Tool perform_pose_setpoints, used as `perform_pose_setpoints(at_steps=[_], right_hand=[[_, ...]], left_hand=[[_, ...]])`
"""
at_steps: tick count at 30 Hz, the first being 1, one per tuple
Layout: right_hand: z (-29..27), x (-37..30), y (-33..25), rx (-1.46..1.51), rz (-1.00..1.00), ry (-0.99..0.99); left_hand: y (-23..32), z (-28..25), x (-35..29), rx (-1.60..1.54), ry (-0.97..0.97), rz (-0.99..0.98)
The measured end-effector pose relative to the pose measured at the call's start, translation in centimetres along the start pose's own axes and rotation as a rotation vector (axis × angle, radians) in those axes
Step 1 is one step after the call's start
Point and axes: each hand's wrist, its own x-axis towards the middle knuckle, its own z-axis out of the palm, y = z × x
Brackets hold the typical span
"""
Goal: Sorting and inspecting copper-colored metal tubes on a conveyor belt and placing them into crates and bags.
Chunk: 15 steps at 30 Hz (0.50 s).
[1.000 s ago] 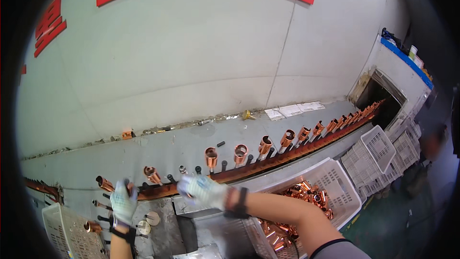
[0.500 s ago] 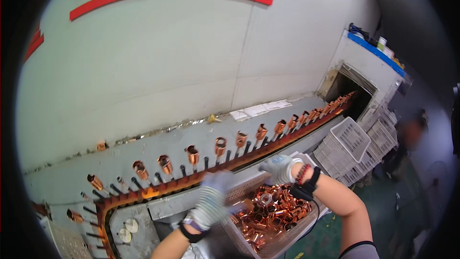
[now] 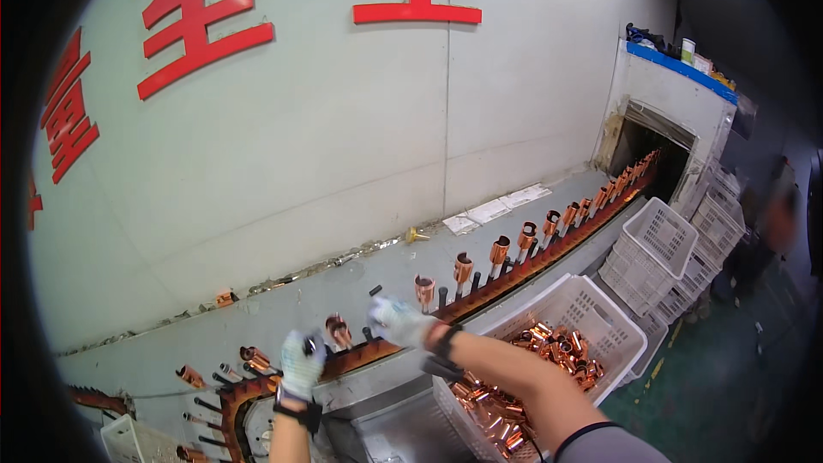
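Observation:
My left hand (image 3: 302, 366), in a pale knit glove, is at the near side of a conveyor rail (image 3: 356, 357). Its fingers curl around a small dark, shiny round piece that I cannot identify. Gloved too, my right hand (image 3: 399, 322) reaches across the rail with fingers closed; whatever they hold is hidden. Just above it shows a short dark tip (image 3: 375, 290). Between the hands, a cut-out copper tube fitting (image 3: 339, 331) sits on a peg, and another copper fitting (image 3: 425, 291) stands right of my right hand. Below my right forearm, a white crate (image 3: 619, 336) holds many loose copper fittings (image 3: 561, 351).
Upright pegs with copper fittings run along the rail into a tunnel opening (image 3: 656, 150) at the far right. Stacked white crates (image 3: 656, 240) stand beside it. A metal tray (image 3: 399, 429) lies below my hands. A blurred person (image 3: 776, 219) is at the right.
My right hand has moved from over the crate to the rail, and my left hand has shifted left along it. The whole view has also shifted.

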Motion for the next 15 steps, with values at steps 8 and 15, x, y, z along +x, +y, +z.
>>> perform_pose_setpoints(at_steps=[8, 15], right_hand=[[-11.9, 2.5, 1.1, -0.168, 0.175, 0.214], [-4.1, 4.9, 7.2, 0.186, 0.327, -0.407]], left_hand=[[17.8, 10.0, -3.9, -0.5, -0.13, 0.389], [11.0, 3.9, 3.9, -0.256, -0.584, 0.47]])
